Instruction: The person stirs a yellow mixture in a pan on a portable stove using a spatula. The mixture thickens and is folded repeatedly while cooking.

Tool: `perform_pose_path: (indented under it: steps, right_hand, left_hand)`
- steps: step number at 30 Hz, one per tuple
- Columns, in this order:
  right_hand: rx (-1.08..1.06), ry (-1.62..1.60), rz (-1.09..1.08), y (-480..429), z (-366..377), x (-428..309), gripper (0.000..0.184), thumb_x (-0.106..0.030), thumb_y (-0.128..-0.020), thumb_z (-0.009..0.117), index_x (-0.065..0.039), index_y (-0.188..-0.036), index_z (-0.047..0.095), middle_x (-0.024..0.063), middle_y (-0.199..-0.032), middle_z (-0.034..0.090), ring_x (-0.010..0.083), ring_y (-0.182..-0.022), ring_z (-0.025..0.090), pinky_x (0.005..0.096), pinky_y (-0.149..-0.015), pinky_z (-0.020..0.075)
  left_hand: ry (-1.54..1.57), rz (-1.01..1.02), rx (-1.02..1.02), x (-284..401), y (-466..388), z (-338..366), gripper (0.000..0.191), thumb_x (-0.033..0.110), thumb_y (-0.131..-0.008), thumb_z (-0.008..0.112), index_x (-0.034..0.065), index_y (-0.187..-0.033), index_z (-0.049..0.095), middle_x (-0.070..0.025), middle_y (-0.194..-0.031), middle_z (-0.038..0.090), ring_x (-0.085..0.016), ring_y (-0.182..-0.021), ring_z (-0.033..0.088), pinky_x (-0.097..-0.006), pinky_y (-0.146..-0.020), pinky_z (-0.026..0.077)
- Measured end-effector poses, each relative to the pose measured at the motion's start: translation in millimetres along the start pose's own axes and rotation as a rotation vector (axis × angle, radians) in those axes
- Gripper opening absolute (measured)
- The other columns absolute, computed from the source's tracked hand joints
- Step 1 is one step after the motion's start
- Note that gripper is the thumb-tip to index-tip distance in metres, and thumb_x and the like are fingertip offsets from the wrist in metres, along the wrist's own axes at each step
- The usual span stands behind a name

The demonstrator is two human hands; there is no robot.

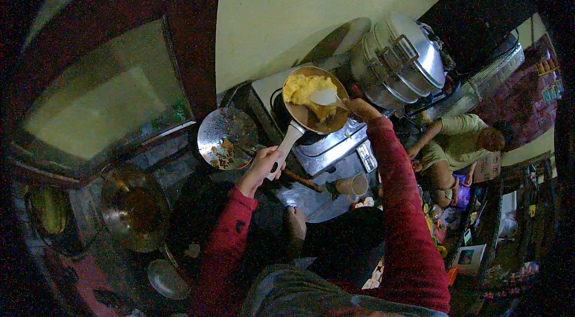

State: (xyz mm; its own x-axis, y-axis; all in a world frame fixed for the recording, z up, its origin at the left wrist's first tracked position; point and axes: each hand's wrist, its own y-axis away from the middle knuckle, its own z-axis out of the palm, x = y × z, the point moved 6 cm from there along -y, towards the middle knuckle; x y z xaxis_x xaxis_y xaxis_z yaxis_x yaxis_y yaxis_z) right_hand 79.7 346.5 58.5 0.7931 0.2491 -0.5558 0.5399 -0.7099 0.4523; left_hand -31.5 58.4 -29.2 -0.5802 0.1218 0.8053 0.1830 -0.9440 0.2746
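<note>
My left hand [265, 166] grips the pale handle of a frying pan [303, 114], which is held over a metal gas stove [310, 155]. Yellow food that looks like egg [301, 88] lies toward the far side of the pan. In my right hand [363, 109] is a spatula [325, 97] with a pale blade, resting against the food. Left of the stove is a metal pan [227, 132] with browned bits and a utensil in it. A wooden handle [303, 181] sticks out near my left hand.
A large stacked aluminium steamer [400, 65] stands right of the stove. Nearer me is a translucent cup [352, 185]. A dark wok [134, 209] and a metal lid or bowl [168, 279] lie at lower left. Another person [462, 141] sits low at the right, among various household items.
</note>
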Motion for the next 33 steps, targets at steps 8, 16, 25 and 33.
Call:
perform_pose_path:
  steps: [8, 16, 25, 33]
  right_hand:
    - [0.453, 0.666, -0.288, 23.6, -34.4, -46.0, 0.027, -0.033, -0.08, 0.049, -0.01, -0.083, 0.063, 0.0156, -0.074, 0.061, 0.0326, -0.076, 0.06, 0.041, -0.067, 0.0454]
    - [0.406, 0.968, -0.536, 15.0, 78.5, -30.6, 0.015, -0.011, -0.077, 0.044, -0.003, -0.075, 0.056, 0.0145, -0.065, 0.06, 0.0277, -0.059, 0.061, 0.0373, -0.051, 0.0493]
    - [0.4, 0.919, -0.651, 43.2, 16.8, -68.0, 0.017, -0.019, -0.074, 0.05, -0.008, -0.067, 0.06, 0.0131, -0.063, 0.059, 0.0318, -0.059, 0.059, 0.0402, -0.051, 0.0479]
    - [0.204, 1.131, -0.632, 8.4, 55.5, -38.6, 0.018, -0.014, -0.081, 0.045, -0.003, -0.078, 0.059, 0.011, -0.058, 0.057, 0.0234, -0.052, 0.06, 0.0346, -0.042, 0.0468]
  left_hand:
    - [0.004, -0.016, 0.031, -0.8, -0.6, -1.1, 0.028, 0.022, -0.084, 0.044, 0.0, -0.1, 0.051, -0.0057, -0.058, 0.052, -0.013, -0.036, 0.045, -0.0248, -0.035, 0.035]
    - [-0.043, 0.004, 0.006, 3.0, 0.1, 0.9, 0.026, 0.021, -0.084, 0.043, 0.0, -0.096, 0.051, -0.0048, -0.058, 0.051, -0.012, -0.036, 0.044, -0.0246, -0.035, 0.036]
    - [-0.036, 0.014, 0.021, 3.2, 0.2, -1.5, 0.024, 0.02, -0.084, 0.043, 0.0004, -0.094, 0.052, -0.0049, -0.056, 0.051, -0.011, -0.036, 0.044, -0.0235, -0.035, 0.036]
    - [-0.006, 0.018, 0.013, -2.5, -1.4, -3.1, 0.022, 0.02, -0.085, 0.043, 0.0011, -0.091, 0.052, -0.0047, -0.057, 0.051, -0.011, -0.036, 0.044, -0.0235, -0.034, 0.035]
